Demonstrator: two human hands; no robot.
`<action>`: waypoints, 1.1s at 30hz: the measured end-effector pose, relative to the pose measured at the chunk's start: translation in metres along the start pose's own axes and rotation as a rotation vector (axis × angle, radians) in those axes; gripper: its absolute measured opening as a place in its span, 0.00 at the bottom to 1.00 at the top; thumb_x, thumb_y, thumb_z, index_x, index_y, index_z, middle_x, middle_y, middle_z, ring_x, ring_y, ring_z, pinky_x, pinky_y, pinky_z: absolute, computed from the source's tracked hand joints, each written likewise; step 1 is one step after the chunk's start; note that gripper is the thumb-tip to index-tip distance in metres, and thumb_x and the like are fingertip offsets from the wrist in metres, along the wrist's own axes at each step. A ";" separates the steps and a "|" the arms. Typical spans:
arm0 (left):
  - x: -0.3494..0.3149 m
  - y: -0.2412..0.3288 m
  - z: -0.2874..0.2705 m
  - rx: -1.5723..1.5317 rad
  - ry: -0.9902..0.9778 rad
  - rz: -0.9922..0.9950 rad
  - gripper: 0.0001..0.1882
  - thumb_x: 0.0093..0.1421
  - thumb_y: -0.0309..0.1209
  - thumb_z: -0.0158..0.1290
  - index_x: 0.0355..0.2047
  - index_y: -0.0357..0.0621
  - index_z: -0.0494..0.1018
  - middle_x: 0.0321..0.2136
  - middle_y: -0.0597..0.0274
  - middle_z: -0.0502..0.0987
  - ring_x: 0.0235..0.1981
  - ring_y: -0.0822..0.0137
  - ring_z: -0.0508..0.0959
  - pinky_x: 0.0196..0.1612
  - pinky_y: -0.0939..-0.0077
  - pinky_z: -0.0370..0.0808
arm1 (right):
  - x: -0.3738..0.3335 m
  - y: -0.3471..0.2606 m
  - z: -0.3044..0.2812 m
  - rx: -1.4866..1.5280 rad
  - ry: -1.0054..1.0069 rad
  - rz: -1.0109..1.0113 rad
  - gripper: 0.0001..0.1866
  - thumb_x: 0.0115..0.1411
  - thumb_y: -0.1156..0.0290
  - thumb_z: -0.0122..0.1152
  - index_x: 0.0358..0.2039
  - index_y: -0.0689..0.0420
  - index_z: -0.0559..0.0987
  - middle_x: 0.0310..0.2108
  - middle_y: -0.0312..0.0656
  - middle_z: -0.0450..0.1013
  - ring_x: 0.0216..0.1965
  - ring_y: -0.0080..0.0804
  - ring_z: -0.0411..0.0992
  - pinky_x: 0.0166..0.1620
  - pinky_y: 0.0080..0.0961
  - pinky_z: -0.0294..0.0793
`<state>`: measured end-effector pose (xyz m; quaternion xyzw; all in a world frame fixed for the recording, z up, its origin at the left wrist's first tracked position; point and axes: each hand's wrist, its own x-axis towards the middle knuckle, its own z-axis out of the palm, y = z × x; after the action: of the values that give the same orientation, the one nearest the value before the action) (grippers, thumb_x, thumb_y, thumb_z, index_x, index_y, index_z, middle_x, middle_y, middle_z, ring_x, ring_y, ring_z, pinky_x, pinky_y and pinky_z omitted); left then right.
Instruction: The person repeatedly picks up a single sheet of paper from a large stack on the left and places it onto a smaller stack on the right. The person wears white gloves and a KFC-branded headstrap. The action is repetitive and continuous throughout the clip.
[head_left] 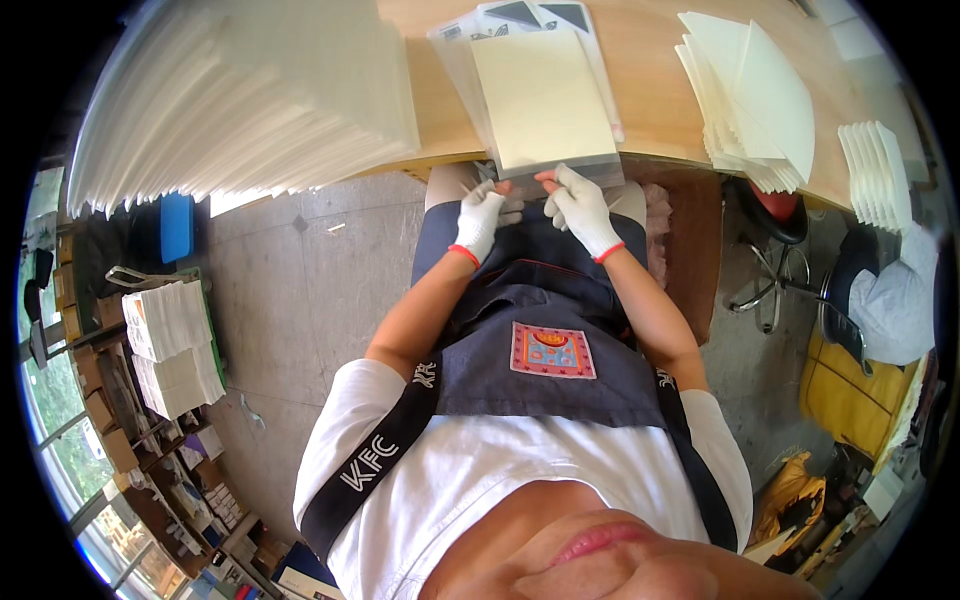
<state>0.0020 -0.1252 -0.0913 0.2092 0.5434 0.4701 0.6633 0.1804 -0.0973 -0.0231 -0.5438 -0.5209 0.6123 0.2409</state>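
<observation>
A cream sheet of card [545,95] lies at the table's near edge, on top of printed sheets with dark corners [512,14]. A strip of clear plastic sleeve [598,172] sticks out below the card, over my lap. My left hand [482,218], in a white glove with a red cuff and bare fingertips, is closed at the left part of this strip. Gloved the same way, my right hand [580,208] has its fingers bent and pinched together at the strip's middle. How firmly either hand grips the plastic is hard to see.
A tall fanned stack of white sheets [260,100] fills the table's left. Folded cream cards [750,95] and a smaller fanned pile [873,175] stand on the right. A paper-loaded cart [170,340] is left on the floor; a wheeled stool [775,260] stands to the right.
</observation>
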 end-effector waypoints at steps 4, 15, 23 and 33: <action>0.001 0.018 -0.007 0.166 -0.062 -0.007 0.10 0.61 0.32 0.46 0.36 0.36 0.68 0.27 0.58 0.75 0.26 0.68 0.77 0.28 0.78 0.76 | 0.026 0.011 0.021 -0.526 0.037 -0.409 0.08 0.56 0.68 0.48 0.36 0.53 0.69 0.21 0.42 0.73 0.21 0.36 0.72 0.23 0.33 0.70; 0.005 0.025 -0.022 0.175 0.025 -0.002 0.20 0.59 0.25 0.40 0.50 0.24 0.59 0.35 0.49 0.74 0.27 0.62 0.78 0.31 0.76 0.78 | 0.004 0.016 -0.052 0.287 0.212 -0.146 0.02 0.57 0.76 0.49 0.29 0.56 0.67 0.18 0.34 0.67 0.14 0.15 0.62 0.16 0.13 0.60; -0.004 0.035 -0.016 0.256 -0.055 -0.025 0.15 0.59 0.27 0.41 0.42 0.27 0.66 0.33 0.49 0.76 0.28 0.65 0.78 0.31 0.77 0.77 | 0.023 0.008 0.013 -0.517 -0.065 -0.399 0.09 0.53 0.69 0.49 0.36 0.53 0.70 0.29 0.39 0.76 0.29 0.35 0.74 0.30 0.34 0.71; -0.008 0.030 -0.019 0.291 -0.014 0.067 0.11 0.60 0.31 0.46 0.33 0.33 0.70 0.30 0.55 0.76 0.27 0.69 0.77 0.31 0.79 0.76 | 0.005 0.007 -0.029 0.597 -0.048 -0.036 0.02 0.55 0.74 0.48 0.26 0.56 0.67 0.20 0.34 0.64 0.17 0.19 0.62 0.17 0.16 0.59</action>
<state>-0.0268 -0.1227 -0.0697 0.3244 0.5938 0.4069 0.6137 0.2075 -0.0851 -0.0277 -0.4248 -0.3329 0.7468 0.3887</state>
